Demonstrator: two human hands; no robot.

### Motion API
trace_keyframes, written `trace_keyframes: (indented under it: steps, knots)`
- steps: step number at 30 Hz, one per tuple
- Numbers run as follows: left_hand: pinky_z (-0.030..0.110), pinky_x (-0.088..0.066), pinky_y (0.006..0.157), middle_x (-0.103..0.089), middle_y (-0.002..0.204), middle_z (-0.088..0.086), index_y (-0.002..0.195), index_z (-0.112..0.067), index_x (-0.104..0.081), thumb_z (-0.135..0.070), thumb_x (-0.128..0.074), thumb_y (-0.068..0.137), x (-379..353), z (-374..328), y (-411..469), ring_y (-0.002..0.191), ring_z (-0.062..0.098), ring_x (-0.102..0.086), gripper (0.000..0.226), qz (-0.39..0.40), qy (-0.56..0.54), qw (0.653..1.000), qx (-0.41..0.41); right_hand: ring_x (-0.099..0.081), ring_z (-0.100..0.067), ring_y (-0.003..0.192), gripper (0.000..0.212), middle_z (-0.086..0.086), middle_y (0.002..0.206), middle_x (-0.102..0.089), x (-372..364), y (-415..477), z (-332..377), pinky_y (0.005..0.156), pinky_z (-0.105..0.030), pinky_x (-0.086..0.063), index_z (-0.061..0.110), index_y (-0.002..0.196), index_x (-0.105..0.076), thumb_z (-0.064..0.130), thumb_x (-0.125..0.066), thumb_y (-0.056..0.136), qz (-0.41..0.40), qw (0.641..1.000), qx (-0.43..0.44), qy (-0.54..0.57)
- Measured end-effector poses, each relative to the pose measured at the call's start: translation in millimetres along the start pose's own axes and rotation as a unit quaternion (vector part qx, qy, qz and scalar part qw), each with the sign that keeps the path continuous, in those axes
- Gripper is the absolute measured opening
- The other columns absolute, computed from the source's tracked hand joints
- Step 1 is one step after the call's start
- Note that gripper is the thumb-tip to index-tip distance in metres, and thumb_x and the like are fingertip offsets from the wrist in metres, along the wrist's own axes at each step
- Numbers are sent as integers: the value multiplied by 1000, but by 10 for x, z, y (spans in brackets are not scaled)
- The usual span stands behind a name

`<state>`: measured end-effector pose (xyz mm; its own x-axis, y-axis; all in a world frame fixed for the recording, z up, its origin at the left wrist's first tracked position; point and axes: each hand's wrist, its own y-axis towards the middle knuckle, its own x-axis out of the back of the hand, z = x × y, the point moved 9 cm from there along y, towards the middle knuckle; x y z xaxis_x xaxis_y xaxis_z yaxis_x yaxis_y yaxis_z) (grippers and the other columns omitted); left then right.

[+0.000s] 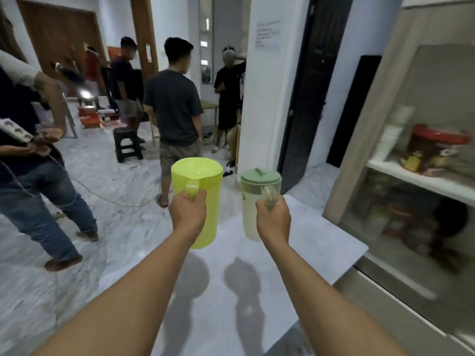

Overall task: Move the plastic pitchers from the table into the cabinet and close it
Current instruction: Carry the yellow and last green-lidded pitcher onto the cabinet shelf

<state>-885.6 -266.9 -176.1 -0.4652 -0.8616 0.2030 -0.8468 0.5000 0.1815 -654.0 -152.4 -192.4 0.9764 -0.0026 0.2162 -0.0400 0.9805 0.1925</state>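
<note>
My left hand [188,211] grips the handle of a bright yellow-green plastic pitcher [203,181], held upright in the air above the white table [321,242]. My right hand [273,219] grips the handle of a pale translucent pitcher with a green lid [257,191], also upright and off the table. Both pitchers cast shadows on the tabletop below. The cabinet [401,140] stands to the right, its shelves visible and blurred; I cannot tell whether glass covers them.
Cabinet shelves hold a red-lidded jar [434,147] and other containers. Several people stand on the marble floor ahead and at the left. A dark stool [127,145] sits beyond them. A white pillar [267,80] and a dark door [311,86] rise behind the table.
</note>
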Motion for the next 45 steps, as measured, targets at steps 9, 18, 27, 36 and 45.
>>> trace_keyframes:
  steps: [9, 18, 27, 36, 45]
  knots:
    - [30, -31, 48, -48, 55, 4, 60, -9, -50, -30, -60, 86, -1135, -1396, -688, 53, 23, -45, 35, 118, -36, 989, -83, -57, -8, 63, 14, 7, 68, -61, 1954, 250, 528, 51, -24, -36, 19, 74, -58, 27, -62, 84, -180, 983, 4, -13]
    - [29, -37, 49, -53, 54, 3, 59, -9, -55, -28, -60, 82, -2573, -2575, -1960, 52, 21, -50, 31, 274, -122, 946, -123, -53, -4, 59, 18, 9, 66, -60, 4196, 153, 707, 50, -25, -34, 18, 71, -58, 28, -66, 85, -334, 941, 7, -48]
    - [33, -43, 57, -57, 61, 10, 63, -7, -59, -26, -60, 82, -3833, -3442, -3414, 60, 26, -54, 27, 391, -185, 892, -131, -57, -9, 61, 18, 5, 68, -62, 6051, 7, 646, 49, -24, -35, 21, 71, -59, 30, -65, 86, -425, 902, 6, -75]
    - [31, -45, 56, -61, 63, 6, 73, 1, -67, -31, -63, 85, -4740, -4095, -4665, 57, 22, -56, 34, 456, -228, 849, -139, -57, -9, 59, 20, 4, 65, -63, 7560, -167, 598, 46, -24, -35, 20, 69, -62, 30, -65, 86, -490, 867, 11, -93]
    - [31, -40, 53, -55, 59, 4, 68, -5, -63, -30, -63, 84, -5574, -4429, -5535, 55, 21, -50, 30, 498, -244, 821, -134, -53, -13, 57, 15, 5, 62, -58, 8489, -149, 309, 51, -28, -36, 19, 72, -62, 27, -65, 84, -533, 840, -7, -104]
